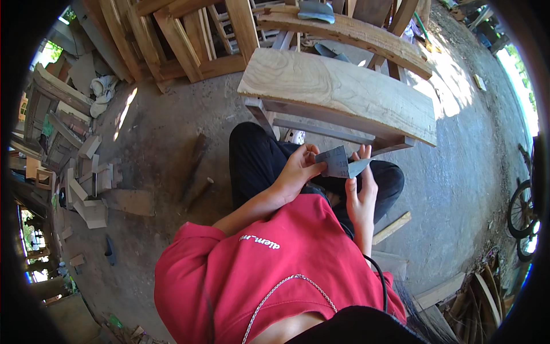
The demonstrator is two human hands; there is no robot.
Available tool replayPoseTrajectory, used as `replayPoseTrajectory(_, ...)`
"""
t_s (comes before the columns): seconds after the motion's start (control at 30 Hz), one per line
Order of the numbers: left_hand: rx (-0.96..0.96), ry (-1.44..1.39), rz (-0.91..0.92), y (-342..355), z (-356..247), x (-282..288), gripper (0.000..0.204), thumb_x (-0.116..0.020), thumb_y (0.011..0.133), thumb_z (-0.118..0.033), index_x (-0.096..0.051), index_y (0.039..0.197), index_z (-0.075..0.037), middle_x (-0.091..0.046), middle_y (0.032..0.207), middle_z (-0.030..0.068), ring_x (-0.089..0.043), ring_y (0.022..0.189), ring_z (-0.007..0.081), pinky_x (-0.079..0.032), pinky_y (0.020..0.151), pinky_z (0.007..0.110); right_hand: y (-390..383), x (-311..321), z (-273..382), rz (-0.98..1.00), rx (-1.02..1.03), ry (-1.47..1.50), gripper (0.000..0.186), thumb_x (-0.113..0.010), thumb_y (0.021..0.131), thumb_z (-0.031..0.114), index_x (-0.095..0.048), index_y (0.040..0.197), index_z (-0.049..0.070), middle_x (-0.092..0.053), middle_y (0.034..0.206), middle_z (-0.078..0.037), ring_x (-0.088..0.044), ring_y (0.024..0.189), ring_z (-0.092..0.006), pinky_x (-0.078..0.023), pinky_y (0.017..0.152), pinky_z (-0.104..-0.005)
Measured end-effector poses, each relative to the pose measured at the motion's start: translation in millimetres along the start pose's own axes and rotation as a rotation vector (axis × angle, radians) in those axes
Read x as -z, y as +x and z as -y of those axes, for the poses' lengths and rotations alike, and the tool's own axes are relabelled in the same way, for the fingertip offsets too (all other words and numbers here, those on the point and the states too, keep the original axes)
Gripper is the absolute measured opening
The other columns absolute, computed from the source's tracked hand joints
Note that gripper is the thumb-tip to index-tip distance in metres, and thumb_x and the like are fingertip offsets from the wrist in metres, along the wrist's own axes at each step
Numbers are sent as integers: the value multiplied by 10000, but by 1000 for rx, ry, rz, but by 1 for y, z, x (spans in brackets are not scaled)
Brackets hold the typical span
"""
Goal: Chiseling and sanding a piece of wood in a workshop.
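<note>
A folded piece of grey-blue sandpaper [334, 163] is held up over my lap, with printing on its back and a bent flap on its right side. My left hand [300, 169] pinches its left end between thumb and fingers. At the right end, my right hand [363, 196] has the flap between its thumb and raised fingers, partly hidden by the sheet. Just beyond my knees stands a low wooden bench [338, 86] with a pale grained top. On a curved wooden beam [355, 35] behind it lies another blue-grey sheet [316, 11].
Wooden frames [189, 43] lean together at the back left. Scattered wood offcuts [91, 186] cover the floor on the left. A loose stick [392, 227] lies by my right side, and boards [441, 291] lie behind it. A bicycle [522, 215] stands at the far right.
</note>
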State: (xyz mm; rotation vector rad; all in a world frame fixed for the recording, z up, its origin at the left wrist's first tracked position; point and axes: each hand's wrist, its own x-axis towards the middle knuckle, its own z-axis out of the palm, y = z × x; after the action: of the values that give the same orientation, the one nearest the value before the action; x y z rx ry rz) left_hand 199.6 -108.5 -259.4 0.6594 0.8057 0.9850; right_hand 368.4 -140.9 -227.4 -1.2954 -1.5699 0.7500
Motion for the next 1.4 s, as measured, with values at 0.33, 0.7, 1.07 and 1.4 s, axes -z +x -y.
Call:
replayPoseTrajectory(0.33, -183, 282, -4, 13, 9, -11, 260, -619, 792, 38, -457, 966, -65, -451, 774, -32, -488, 700, 27, -418, 624, 180, 6, -13, 8, -3, -34, 133, 951, -610, 822, 340, 72, 1419, 50, -259, 1399, -280, -298, 1299, -374, -270, 1039, -395)
replayPoseTrajectory(0.7, -245, 315, 94, 21, -2, -7, 364, -652, 778, 19, -478, 1095, -29, -520, 992, 26, -523, 921, 103, -437, 786, 224, 3, -22, -3, -114, -247, 450, 442, -449, 931, 141, -351, 1322, -39, -591, 1097, -204, -603, 914, -176, -431, 859, -299)
replayPoseTrajectory(1.07, -47, 234, 159, 18, -14, 2, 466, -651, 813, -45, -467, 1236, 21, -559, 1171, 114, -546, 1035, 139, -438, 872, 253, 11, -25, -23, -68, 17, 282, 253, -500, 911, 147, -556, 1123, 21, -494, 549, -101, -524, 462, -153, -420, 477, -279)
replayPoseTrajectory(1.4, -364, 774, 155, 14, -35, 3, 161, -666, 755, -10, -656, 914, 13, -672, 829, 61, -614, 719, 91, -467, 610, 236, 17, 19, -9, 256, -120, 344, 400, -570, 869, 268, -568, 1166, 0, -670, 791, -58, -572, 691, -49, -468, 642, -227)
